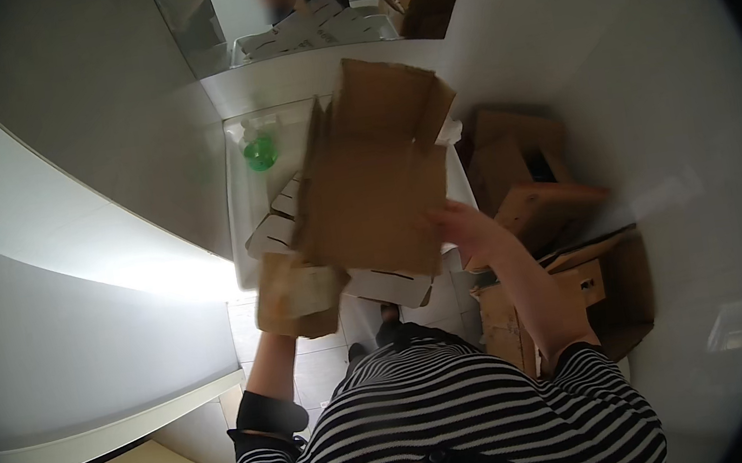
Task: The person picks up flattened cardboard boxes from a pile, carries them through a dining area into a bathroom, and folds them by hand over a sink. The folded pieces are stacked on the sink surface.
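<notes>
An open brown cardboard box is tilted over a white basin, its inside facing me. My right hand grips the box's right side near the lower corner. My left forearm ends at a cardboard flap with a pale label, at the box's lower left. That flap hides my left hand, so its fingers cannot be seen. Beneath the box, white cardboard with dark slots sticks out at the lower edge and on the left. Whether the flap belongs to the box is unclear.
A bottle of green liquid stands at the basin's back left. Several brown cardboard boxes are piled on the right, one open box close by my right arm. A mirror rises behind the basin. Pale walls close in on both sides.
</notes>
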`<state>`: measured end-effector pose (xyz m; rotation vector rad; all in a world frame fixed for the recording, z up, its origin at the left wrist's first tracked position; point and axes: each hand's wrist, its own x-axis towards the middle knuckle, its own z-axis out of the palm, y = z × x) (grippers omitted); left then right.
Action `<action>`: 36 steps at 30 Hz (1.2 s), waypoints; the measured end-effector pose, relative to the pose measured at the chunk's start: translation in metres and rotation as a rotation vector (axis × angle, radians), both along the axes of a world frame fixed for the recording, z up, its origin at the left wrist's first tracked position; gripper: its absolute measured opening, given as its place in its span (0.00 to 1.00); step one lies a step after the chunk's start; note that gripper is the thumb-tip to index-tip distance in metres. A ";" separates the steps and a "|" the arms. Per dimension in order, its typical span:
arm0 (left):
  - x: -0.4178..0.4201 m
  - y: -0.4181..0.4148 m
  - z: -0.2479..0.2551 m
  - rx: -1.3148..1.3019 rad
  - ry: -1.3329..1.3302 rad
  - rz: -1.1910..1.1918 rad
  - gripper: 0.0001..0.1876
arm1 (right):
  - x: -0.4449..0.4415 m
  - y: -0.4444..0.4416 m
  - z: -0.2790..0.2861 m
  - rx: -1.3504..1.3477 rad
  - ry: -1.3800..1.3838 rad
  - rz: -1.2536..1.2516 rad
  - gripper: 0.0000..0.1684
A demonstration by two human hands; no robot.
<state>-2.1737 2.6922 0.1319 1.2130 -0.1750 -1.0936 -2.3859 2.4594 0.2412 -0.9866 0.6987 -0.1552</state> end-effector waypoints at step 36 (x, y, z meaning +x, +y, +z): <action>-0.054 -0.028 0.043 0.046 0.091 0.277 0.13 | 0.078 0.066 0.060 -1.340 0.127 0.208 0.16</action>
